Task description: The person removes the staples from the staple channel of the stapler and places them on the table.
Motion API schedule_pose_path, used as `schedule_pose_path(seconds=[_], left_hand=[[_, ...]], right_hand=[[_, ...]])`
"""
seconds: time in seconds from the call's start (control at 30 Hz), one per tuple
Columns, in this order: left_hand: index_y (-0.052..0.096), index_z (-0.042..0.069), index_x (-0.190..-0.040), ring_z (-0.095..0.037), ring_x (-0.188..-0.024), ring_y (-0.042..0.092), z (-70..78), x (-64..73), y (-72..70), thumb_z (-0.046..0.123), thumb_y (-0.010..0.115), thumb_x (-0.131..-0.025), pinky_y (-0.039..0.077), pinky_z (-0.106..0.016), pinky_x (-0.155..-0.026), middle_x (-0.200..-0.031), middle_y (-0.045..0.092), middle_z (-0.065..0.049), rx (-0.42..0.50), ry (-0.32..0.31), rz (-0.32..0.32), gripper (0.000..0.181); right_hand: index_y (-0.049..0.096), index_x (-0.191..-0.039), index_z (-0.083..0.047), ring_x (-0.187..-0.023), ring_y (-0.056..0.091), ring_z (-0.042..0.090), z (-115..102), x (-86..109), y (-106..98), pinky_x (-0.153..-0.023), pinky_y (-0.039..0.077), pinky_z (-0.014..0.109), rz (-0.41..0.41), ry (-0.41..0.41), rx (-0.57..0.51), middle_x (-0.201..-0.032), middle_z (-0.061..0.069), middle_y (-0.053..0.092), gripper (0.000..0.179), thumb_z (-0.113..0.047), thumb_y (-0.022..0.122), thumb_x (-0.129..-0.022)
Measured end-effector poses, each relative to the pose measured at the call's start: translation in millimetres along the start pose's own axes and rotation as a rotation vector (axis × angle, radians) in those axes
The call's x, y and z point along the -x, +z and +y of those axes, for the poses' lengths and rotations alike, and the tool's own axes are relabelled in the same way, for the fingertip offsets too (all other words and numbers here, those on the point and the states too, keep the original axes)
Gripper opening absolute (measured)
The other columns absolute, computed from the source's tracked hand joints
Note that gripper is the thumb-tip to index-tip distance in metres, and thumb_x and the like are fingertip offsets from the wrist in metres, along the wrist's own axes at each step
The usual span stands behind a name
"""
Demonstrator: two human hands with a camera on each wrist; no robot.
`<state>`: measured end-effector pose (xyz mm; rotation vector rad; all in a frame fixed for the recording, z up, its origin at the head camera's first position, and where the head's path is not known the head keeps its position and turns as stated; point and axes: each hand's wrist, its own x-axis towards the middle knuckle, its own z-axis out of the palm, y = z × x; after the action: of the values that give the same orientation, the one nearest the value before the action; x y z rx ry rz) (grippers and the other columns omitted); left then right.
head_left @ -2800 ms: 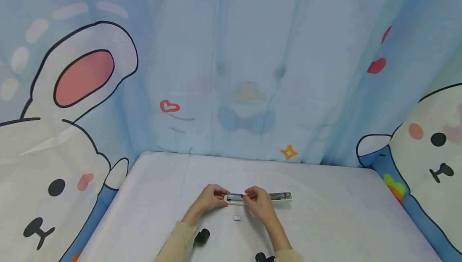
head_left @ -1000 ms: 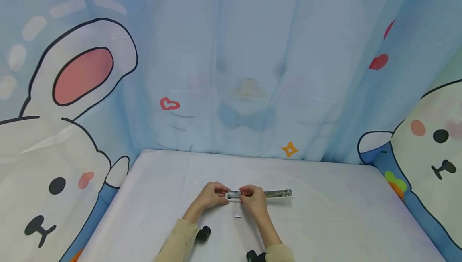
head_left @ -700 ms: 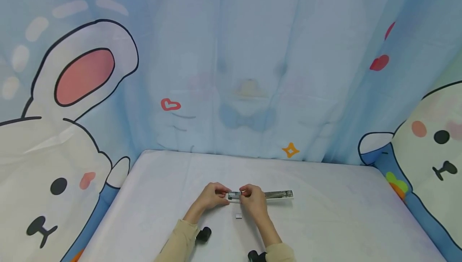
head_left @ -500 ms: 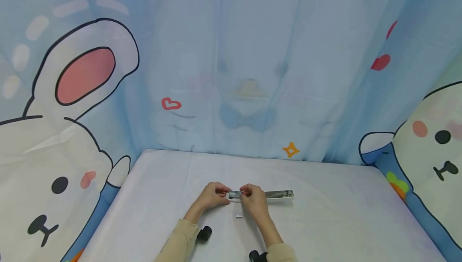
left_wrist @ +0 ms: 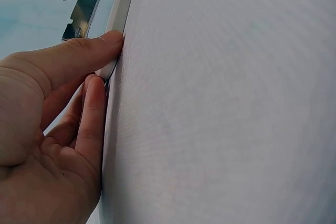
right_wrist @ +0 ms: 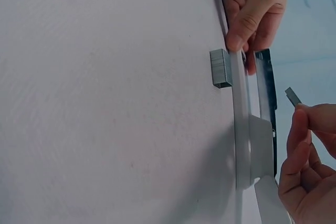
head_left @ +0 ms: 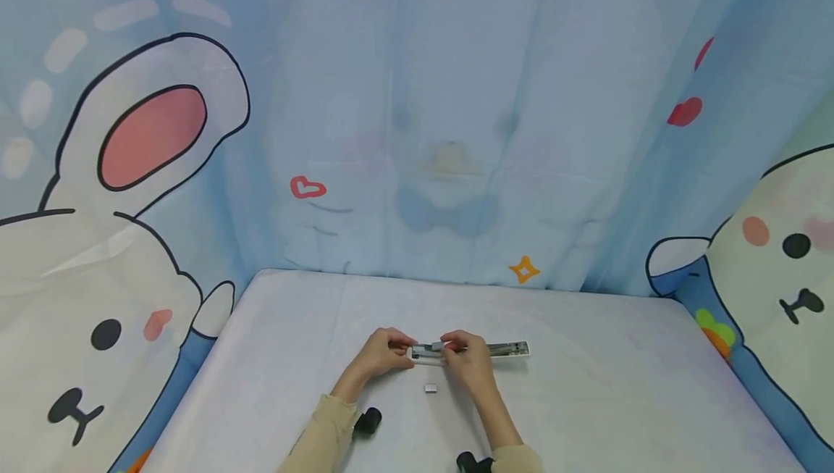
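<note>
A white stapler (head_left: 511, 350), opened out with its metal magazine (left_wrist: 86, 9) exposed, lies lengthwise on the white table. My left hand (head_left: 383, 351) pinches its left end, thumb (left_wrist: 100, 48) on the near side and fingers behind. My right hand (head_left: 470, 363) is over the stapler's middle, thumb and fingertips pinching a short strip of staples (right_wrist: 293, 96). In the right wrist view that strip is apart from the magazine. A small block of staples (right_wrist: 221, 68) sits on the table just in front of the stapler.
White cloth covers the table (head_left: 619, 386). Behind it hangs a blue curtain (head_left: 443, 96) with cartoon animals. Black wrist cameras (head_left: 368, 422) are strapped at both sleeves.
My right hand moved left along the stapler, stayed close to the left hand, then has drawn back to the right with the staple strip showing at its fingertips. My left hand keeps its place.
</note>
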<state>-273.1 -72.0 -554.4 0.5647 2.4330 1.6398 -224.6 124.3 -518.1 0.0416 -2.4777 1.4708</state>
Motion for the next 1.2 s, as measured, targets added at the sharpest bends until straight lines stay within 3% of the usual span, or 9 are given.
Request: schedule_pose_path(seconds=[0.33,0.7,0.93,1.2], left_hand=[[0.073,-0.008,-0.100,-0.010,-0.081,0.059,3.2,0.9,-0.5,-0.010,0.082,-0.068,0.050,-0.016,-0.071,-0.091,0.065,-0.006,0.013,-0.003,0.014,0.033],[0.073,-0.008,-0.100,-0.010,-0.080,0.059,5.1,1.0,1.2,-0.010,0.082,-0.068,0.050,-0.016,-0.070,-0.090,0.064,-0.007,0.010,0.002,0.014,0.033],[0.073,-0.007,-0.101,-0.011,-0.081,0.059,5.2,2.4,0.0,-0.009,0.082,-0.070,0.050,-0.018,-0.071,-0.091,0.065,-0.006,-0.002,-0.011,0.010,0.033],[0.072,-0.007,-0.101,-0.011,-0.081,0.059,6.4,1.9,0.6,-0.009,0.082,-0.069,0.050,-0.017,-0.070,-0.090,0.065,-0.006,-0.006,-0.013,0.010,0.033]], right_hand=[[0.072,-0.088,0.006,-0.055,0.055,0.012,3,13.4,-14,-0.051,0.047,0.023,-0.069,0.112,-0.004,-0.069,0.005,0.060,0.016,0.014,0.067,-0.075],[0.070,-0.087,0.004,-0.058,0.056,0.013,10,25.8,-19,-0.053,0.048,0.024,-0.111,0.145,0.039,-0.069,0.004,0.061,0.017,0.013,0.069,-0.073],[0.070,-0.089,-0.001,-0.061,0.055,0.015,10,32.3,-19,-0.057,0.047,0.029,-0.196,0.234,0.106,-0.070,0.002,0.060,0.018,0.009,0.072,-0.074],[0.068,-0.087,-0.002,-0.061,0.053,0.016,11,36.7,-18,-0.055,0.046,0.030,-0.208,0.229,0.172,-0.068,0.002,0.059,0.018,0.008,0.072,-0.073]])
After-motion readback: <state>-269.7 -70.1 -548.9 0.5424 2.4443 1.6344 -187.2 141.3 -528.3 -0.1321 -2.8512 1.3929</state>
